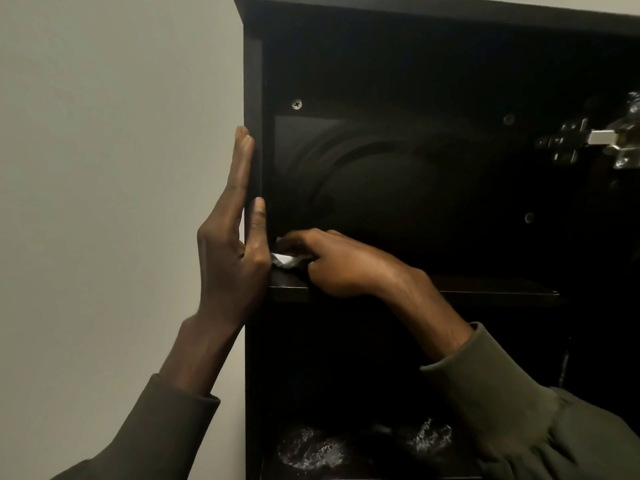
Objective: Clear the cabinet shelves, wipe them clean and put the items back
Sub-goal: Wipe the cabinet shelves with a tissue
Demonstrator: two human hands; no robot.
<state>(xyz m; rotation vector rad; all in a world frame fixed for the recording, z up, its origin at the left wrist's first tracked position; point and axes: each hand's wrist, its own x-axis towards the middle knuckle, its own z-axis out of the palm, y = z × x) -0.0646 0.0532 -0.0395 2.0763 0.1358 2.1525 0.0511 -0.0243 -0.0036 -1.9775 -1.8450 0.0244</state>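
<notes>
L hand [235,233] flat & open, fingers straight up along the black cabinet's [433,15] left side panel w/ thumb on its front edge, while R hand [341,263] is clenched on a crumpled white wipe [285,260] at the shelf's [485,287] back-left corner.

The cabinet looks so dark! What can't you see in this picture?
- Head view: most of the white cloth is hidden under the right hand, so its size is unclear.
- The back of the upper shelf is lost in shadow.
- The shiny things on the lower shelf are too dim to name.
- The door hinge is cut off by the right edge.
- The left hand fingers cover part of the cabinet side.
</notes>
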